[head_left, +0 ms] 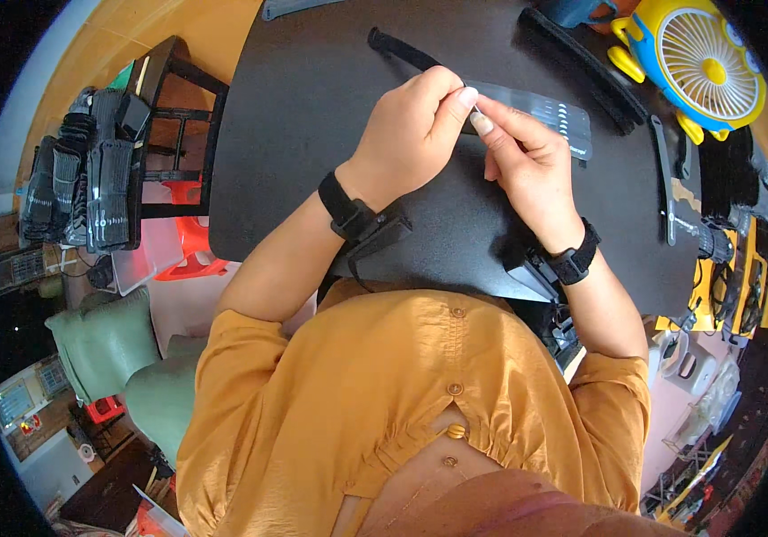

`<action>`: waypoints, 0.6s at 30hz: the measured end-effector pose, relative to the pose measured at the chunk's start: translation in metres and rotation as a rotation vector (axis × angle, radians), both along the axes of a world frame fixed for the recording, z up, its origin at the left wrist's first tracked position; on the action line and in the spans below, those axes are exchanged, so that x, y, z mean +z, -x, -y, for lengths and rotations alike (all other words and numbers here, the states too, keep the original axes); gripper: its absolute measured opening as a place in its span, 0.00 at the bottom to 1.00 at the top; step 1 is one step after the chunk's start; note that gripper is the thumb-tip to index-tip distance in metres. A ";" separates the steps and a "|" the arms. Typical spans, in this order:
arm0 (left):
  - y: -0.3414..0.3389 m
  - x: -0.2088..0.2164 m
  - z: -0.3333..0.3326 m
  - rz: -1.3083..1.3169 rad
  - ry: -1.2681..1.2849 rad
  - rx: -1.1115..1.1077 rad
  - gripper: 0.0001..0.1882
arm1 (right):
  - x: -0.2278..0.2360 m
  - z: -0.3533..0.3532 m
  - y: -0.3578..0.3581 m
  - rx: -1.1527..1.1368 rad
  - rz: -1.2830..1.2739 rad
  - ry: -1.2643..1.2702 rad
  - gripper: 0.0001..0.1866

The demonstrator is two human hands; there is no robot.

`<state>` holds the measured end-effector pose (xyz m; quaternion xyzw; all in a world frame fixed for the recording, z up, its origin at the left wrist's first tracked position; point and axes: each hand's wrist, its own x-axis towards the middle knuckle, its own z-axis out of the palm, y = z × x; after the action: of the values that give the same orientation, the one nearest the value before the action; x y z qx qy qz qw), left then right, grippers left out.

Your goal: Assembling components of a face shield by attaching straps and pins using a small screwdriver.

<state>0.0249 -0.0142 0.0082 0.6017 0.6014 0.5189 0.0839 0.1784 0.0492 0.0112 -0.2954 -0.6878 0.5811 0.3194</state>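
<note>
Over the dark table my left hand (409,134) is closed, thumb and forefinger pinched together. A narrow black strap (399,50) runs out of that hand toward the far left, its loose end bent. My right hand (532,170) pinches too, its fingertips touching those of the left. Something thin and pale shows between the two pinches, too small to name. Partly behind my right fingers lies a flat, see-through grey plastic sleeve (572,121) with a row of white marks.
A long black fuzzy strip (585,72) lies on the table (303,116) at the right. Behind it are a blue mug (572,11) and a yellow-and-blue fan (702,67). A slim grey strip (664,179) lies near the right edge. Stacked dark packets (89,170) fill a left-hand stand.
</note>
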 end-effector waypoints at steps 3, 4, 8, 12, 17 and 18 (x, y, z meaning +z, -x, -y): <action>0.002 -0.003 0.000 0.143 0.056 -0.058 0.09 | 0.003 0.003 0.000 0.000 -0.031 0.081 0.12; 0.002 -0.003 0.000 0.142 0.057 -0.056 0.09 | 0.005 0.004 0.000 0.002 -0.031 0.082 0.12; 0.005 -0.006 -0.005 0.040 -0.048 -0.077 0.09 | 0.011 0.004 -0.001 0.030 -0.052 0.289 0.12; 0.007 -0.012 -0.009 0.025 -0.069 -0.090 0.08 | 0.010 0.000 -0.003 0.070 -0.080 0.421 0.13; 0.002 -0.006 -0.008 -0.034 -0.033 -0.004 0.08 | 0.009 0.000 -0.001 0.000 -0.034 0.328 0.13; 0.000 -0.003 -0.006 -0.035 0.026 0.061 0.08 | 0.010 0.001 0.000 -0.023 -0.013 0.272 0.13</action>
<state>0.0251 -0.0086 0.0047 0.5909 0.6274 0.5029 0.0655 0.1783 0.0482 0.0216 -0.3404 -0.5970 0.6672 0.2874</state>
